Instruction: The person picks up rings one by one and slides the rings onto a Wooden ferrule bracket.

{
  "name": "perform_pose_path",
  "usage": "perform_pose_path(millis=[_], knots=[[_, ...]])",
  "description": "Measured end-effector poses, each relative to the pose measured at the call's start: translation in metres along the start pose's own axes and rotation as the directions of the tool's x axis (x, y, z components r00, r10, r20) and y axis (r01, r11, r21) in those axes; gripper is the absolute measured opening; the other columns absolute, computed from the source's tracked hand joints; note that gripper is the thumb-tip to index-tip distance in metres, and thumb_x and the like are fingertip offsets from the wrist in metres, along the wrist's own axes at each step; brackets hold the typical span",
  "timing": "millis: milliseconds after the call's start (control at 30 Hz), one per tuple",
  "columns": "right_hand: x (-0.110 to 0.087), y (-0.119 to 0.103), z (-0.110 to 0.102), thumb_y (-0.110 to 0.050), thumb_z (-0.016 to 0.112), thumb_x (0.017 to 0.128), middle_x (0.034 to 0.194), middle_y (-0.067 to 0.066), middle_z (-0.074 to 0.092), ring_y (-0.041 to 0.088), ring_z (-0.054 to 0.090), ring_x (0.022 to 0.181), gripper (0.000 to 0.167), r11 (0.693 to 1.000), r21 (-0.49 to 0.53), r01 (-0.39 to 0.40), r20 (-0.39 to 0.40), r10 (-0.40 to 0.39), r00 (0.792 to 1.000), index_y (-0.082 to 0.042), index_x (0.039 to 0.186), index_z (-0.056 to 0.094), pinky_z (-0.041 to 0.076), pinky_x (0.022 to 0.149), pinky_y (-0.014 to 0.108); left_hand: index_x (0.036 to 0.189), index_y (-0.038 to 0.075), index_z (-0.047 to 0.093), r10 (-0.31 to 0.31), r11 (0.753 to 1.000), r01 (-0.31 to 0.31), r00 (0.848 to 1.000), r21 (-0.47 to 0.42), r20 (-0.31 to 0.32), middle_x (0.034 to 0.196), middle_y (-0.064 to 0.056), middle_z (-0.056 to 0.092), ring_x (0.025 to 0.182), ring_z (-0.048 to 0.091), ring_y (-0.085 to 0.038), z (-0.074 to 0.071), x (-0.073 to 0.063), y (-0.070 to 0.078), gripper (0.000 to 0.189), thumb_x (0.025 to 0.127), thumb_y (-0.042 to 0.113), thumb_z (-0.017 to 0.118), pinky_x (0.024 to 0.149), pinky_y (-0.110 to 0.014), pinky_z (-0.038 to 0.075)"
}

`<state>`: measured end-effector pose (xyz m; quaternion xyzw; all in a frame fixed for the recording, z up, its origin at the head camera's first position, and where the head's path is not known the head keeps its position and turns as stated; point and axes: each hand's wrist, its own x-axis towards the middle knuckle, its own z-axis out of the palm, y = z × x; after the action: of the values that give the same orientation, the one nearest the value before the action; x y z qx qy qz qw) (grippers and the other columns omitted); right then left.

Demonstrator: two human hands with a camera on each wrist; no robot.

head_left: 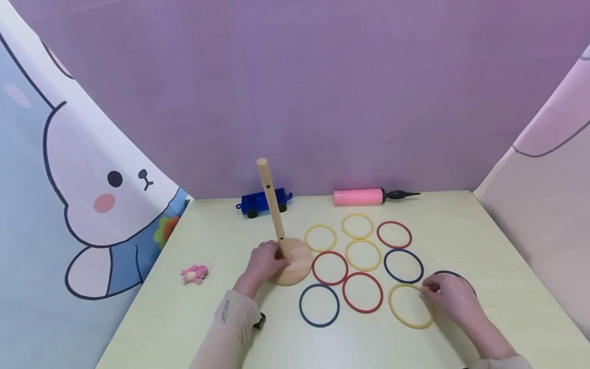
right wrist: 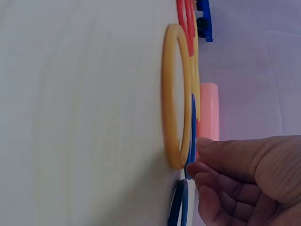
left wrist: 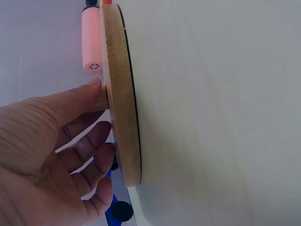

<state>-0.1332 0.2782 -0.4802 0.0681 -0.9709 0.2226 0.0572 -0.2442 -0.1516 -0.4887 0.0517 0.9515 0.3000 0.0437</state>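
Note:
My left hand point(head_left: 266, 261) holds the foot of an upright wooden post point(head_left: 273, 207), thumb and fingers around it just above its round wooden base point(head_left: 299, 264). In the left wrist view, the thumb lies against the post point(left wrist: 99, 101) beside the base's edge point(left wrist: 121, 94). My right hand point(head_left: 454, 297) hovers at the right rim of the nearest yellow ring point(head_left: 392, 307), thumb and forefinger slightly apart. In the right wrist view, those fingertips point(right wrist: 203, 142) are close beside the yellow ring point(right wrist: 168, 94). A dark blue ring point(head_left: 448, 272) is partly hidden behind this hand.
Several more rings lie flat between the hands, among them a red ring point(head_left: 362, 311), a blue ring point(head_left: 319, 326) and a yellow ring point(head_left: 363, 270). Behind stand a blue toy wagon point(head_left: 262, 202) and a pink hand pump point(head_left: 358, 197). A small pink figure point(head_left: 194, 274) lies left.

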Motion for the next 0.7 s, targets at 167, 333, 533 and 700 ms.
perform_pose_path(millis=[167,333,533,700], knots=[[-0.0011,0.0029,0.003,-0.012,0.081,0.075,0.071,-0.006,0.065,0.014,0.058,0.066,0.008,0.999,-0.035,-0.02,0.021,0.02,1.0,-0.012,0.076,0.072,0.047,0.066,0.042,0.105,0.007,0.071,0.021,1.0,-0.021,1.0,0.016,-0.004,0.083,0.0,0.062,0.079,0.052,-0.02,0.0,0.0012,-0.0016,0.034,0.08,0.025,0.082,0.081,-0.042,0.038],[-0.0014,0.0037,0.0037,-0.012,0.081,0.073,0.07,-0.006,0.065,0.012,0.056,0.064,0.012,0.998,-0.04,-0.048,0.049,0.05,0.998,-0.014,0.072,0.07,0.046,0.064,0.041,0.103,0.007,0.071,0.025,1.0,-0.025,1.0,0.016,0.004,0.082,0.001,0.061,0.078,0.053,-0.02,0.0009,0.0023,-0.0032,0.031,0.08,0.025,0.082,0.08,-0.041,0.039],[0.001,0.0018,0.0011,-0.012,0.08,0.074,0.068,-0.007,0.062,0.012,0.052,0.062,0.016,0.997,-0.051,-0.06,0.061,0.063,0.996,-0.017,0.067,0.067,0.044,0.065,0.04,0.104,0.008,0.072,0.021,1.0,-0.021,1.0,0.005,0.004,0.082,0.001,0.061,0.078,0.053,-0.02,0.0011,0.0027,-0.0037,0.031,0.08,0.025,0.082,0.079,-0.04,0.041],[0.002,0.0017,0.0002,-0.014,0.077,0.074,0.067,-0.007,0.061,0.012,0.051,0.063,0.014,0.995,-0.045,-0.086,0.073,0.09,0.993,-0.018,0.065,0.066,0.043,0.066,0.04,0.103,0.008,0.072,0.019,1.0,-0.019,1.0,0.0,0.008,0.083,0.0,0.062,0.078,0.053,-0.02,-0.0002,0.0023,-0.0028,0.029,0.08,0.024,0.082,0.077,-0.039,0.044]])
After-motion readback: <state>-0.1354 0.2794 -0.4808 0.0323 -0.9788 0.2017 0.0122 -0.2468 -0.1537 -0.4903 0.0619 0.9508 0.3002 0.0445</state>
